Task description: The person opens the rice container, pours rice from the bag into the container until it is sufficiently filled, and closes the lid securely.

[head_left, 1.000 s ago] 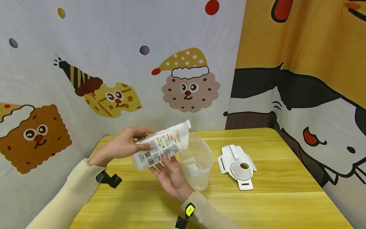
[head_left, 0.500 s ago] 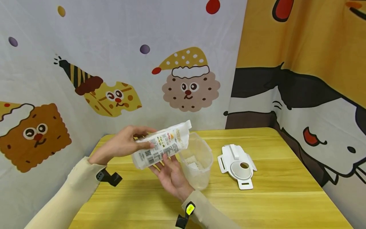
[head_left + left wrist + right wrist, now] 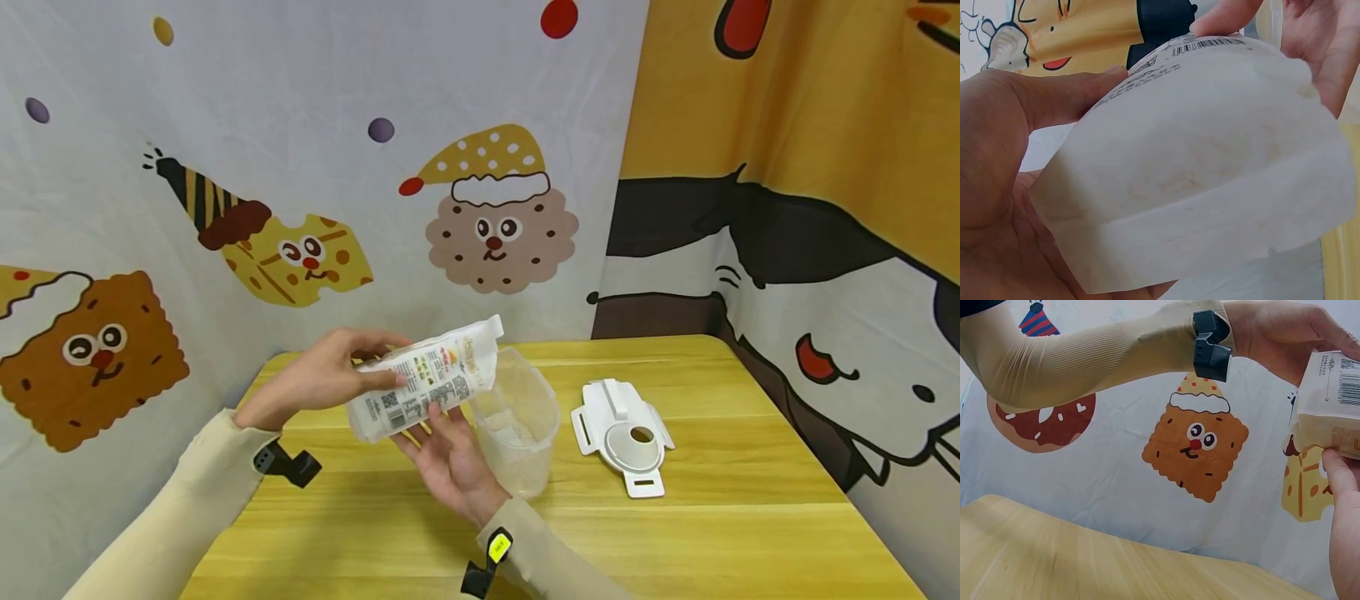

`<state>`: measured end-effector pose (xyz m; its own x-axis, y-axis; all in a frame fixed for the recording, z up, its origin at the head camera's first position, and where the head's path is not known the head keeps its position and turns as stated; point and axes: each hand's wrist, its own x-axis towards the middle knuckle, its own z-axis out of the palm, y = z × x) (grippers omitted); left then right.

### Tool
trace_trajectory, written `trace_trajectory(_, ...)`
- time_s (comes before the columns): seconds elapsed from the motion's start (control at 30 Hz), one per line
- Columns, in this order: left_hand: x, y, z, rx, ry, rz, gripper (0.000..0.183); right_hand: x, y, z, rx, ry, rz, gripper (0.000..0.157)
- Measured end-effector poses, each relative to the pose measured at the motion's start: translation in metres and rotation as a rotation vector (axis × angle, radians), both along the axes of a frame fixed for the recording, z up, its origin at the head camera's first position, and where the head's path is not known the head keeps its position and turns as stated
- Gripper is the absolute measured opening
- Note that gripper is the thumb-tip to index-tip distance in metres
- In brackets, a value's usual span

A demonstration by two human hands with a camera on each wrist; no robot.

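Observation:
In the head view a white printed bag [image 3: 431, 379] lies tilted in the air, its narrow top end raised at the rim of a clear plastic container [image 3: 551, 400]. My left hand [image 3: 322, 375] grips the bag's bottom end, thumb across the printed front. From below, my right hand [image 3: 457, 471] holds it with the thumb on the front and the fingers behind. Pale, flaky contents [image 3: 510, 427] lie inside the container. The left wrist view shows the bag's folded bottom [image 3: 1210, 194] close up, between both hands. The bag's mouth is hidden from the wrist views.
To the right of the container, a white plastic lid-like part [image 3: 626, 437] with slotted tabs and a round hole lies on the wooden table [image 3: 712, 542]. Cartoon-printed cloth [image 3: 337, 67] hangs behind and beside the table.
Hands and bag stay almost exactly where they were. The pale contents in the container look slightly different on their surface.

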<state>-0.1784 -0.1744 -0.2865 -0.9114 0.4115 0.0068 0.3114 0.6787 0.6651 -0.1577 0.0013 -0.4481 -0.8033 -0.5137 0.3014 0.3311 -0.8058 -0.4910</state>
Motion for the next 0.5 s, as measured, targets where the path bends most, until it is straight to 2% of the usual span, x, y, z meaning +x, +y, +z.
trace_trajectory(0.5,-0.0001,-0.0013,0.0006,0.005,-0.003,0.008,0.048,0.001,-0.0009,0.0018,-0.002,-0.021,0.002,0.05)
